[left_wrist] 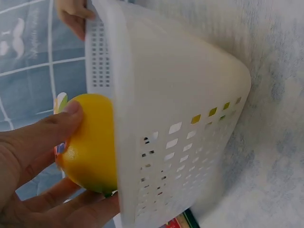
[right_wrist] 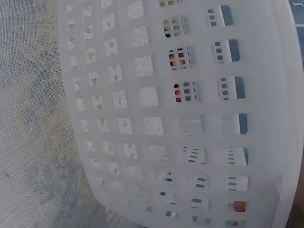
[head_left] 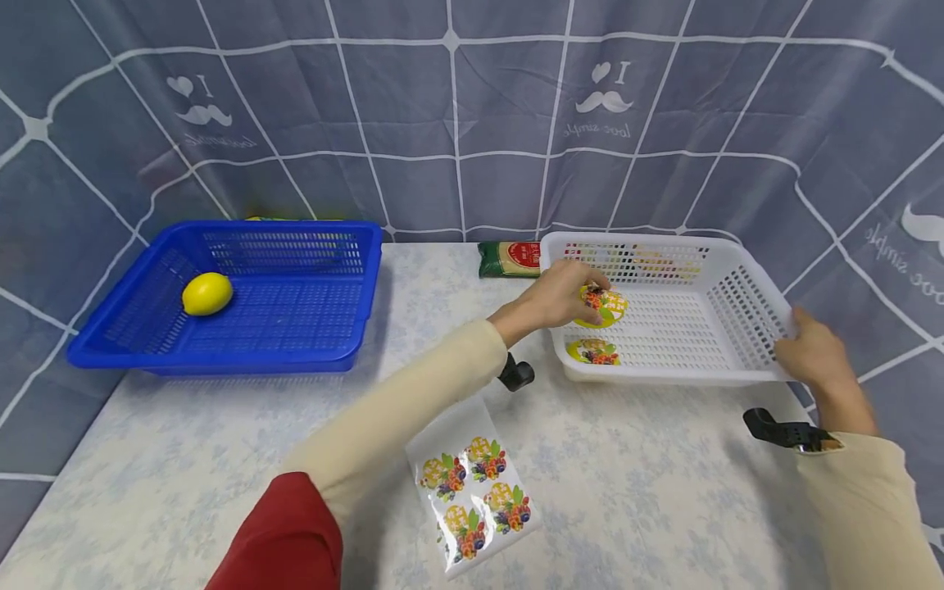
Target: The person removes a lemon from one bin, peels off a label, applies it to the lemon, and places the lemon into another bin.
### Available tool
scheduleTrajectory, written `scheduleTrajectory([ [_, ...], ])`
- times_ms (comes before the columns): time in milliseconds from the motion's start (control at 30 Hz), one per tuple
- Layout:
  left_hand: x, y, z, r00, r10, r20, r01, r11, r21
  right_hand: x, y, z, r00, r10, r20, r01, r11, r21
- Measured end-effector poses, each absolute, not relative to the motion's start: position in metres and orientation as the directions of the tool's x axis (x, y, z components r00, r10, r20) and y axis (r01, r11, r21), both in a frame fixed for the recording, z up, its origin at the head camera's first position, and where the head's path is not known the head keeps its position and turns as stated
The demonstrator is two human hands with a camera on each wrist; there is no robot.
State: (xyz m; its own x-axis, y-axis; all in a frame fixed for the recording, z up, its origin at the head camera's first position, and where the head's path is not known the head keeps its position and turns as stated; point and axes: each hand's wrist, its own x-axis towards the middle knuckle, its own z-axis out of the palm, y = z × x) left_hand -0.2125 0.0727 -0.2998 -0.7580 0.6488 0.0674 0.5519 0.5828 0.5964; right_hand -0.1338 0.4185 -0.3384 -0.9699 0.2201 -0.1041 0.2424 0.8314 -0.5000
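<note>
The left hand [head_left: 562,295] grips a stickered yellow fruit [head_left: 612,308] at the left end of the white basket [head_left: 678,374], centre-right of the head frame — the left wrist view adds the fruit's bare yellow side. The right hand [head_left: 814,352] holds the basket's right rim. Sticker sheet [head_left: 475,485], lower centre; blue basket [head_left: 295,324] — lemon [head_left: 207,293] inside — upper left.

Stickered yel. fruit [head_left: 609,310] held at L end of wht perforated basket [head_left: 664,375], 2nd fruit [head_left: 594,352] inside, nr front

Grey-blue curtain [head_left: 501,98], white grid lines [head_left: 451,38], white moustache prints [head_left: 605,102], pale tabletop [head_left: 649,475] faintly patterned in blue
</note>
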Motion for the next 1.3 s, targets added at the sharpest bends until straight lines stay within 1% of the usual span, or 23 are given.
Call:
scheduleTrajectory([
  [133,-0.223,0.091,-0.308,-0.747,0.665,0.006,0.575,0.642,0.508,-0.134,0.418,-0.339,-0.969,0.223,-0.105,0.245,0.827,-0.506],
  [200,-0.226,0.097,-0.312,-0.747,0.664,-0.019,0.589,0.675,0.444,-0.134,0.418,-0.340,-0.971,0.220,-0.099,0.239,0.830,-0.504],
  [433,-0.228,0.109,-0.329,-0.782,0.600,-0.167,0.552,0.792,0.262,-0.136,0.419,-0.344,-0.977,0.203,-0.062,0.207,0.847,-0.490],
  [567,-0.226,0.110,-0.334,-0.791,0.590,-0.160,0.576,0.807,0.127,-0.137,0.418,-0.344,-0.979,0.197,-0.048,0.195,0.854,-0.483],
  [633,-0.226,0.110,-0.336,-0.792,0.590,-0.159,0.583,0.807,0.088,-0.137,0.419,-0.344,-0.978,0.199,-0.054,0.200,0.851,-0.486],
  [700,-0.226,0.110,-0.336,-0.790,0.591,-0.162,0.587,0.806,0.075,-0.138,0.418,-0.345,-0.979,0.199,-0.054,0.199,0.849,-0.490],
  [833,-0.225,0.109,-0.337,-0.783,0.596,-0.176,0.591,0.802,0.086,-0.139,0.419,-0.346,-0.979,0.196,-0.055,0.198,0.849,-0.490],
  [967,-0.221,0.106,-0.332,-0.761,0.631,-0.150,0.621,0.775,0.114,-0.139,0.419,-0.346,-0.977,0.206,-0.052,0.205,0.848,-0.490],
  [1033,-0.217,0.098,-0.325,-0.752,0.650,-0.111,0.632,0.758,0.161,-0.141,0.415,-0.345,-0.977,0.212,-0.029,0.199,0.846,-0.495],
  [1133,-0.207,0.076,-0.310,-0.733,0.679,-0.028,0.650,0.712,0.265,-0.142,0.402,-0.344,-0.976,0.216,0.037,0.169,0.852,-0.495],
  [1233,-0.196,0.040,-0.294,-0.729,0.683,0.042,0.645,0.664,0.378,-0.142,0.375,-0.338,-0.976,0.204,0.072,0.140,0.847,-0.512],
  [1300,-0.191,0.011,-0.283,-0.742,0.665,0.081,0.623,0.640,0.449,-0.143,0.352,-0.330,-0.983,0.174,0.051,0.119,0.833,-0.540],
])
